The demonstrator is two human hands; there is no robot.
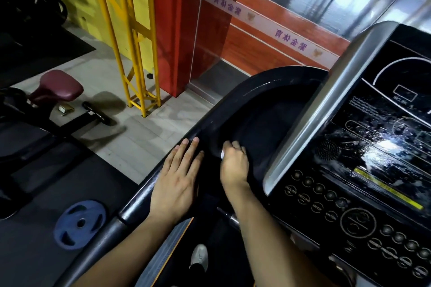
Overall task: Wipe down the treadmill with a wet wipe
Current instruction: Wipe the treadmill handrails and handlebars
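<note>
The treadmill fills the right half of the head view, with a black console panel (363,170) of round buttons and a glossy black left handrail (224,105) curving around a recessed tray. My left hand (178,177) lies flat on that handrail, fingers straight and pointing forward. My right hand (234,163) reaches into the tray's near edge with its fingers curled around a white wet wipe (222,154), of which only a small corner shows beside the knuckles.
A silver trim bar (314,123) separates the tray from the console. On the floor to the left lie a blue weight plate (79,223), a maroon-seated bench (58,88) and a yellow metal frame (135,53). A grey shoe (199,257) stands on the treadmill belt below.
</note>
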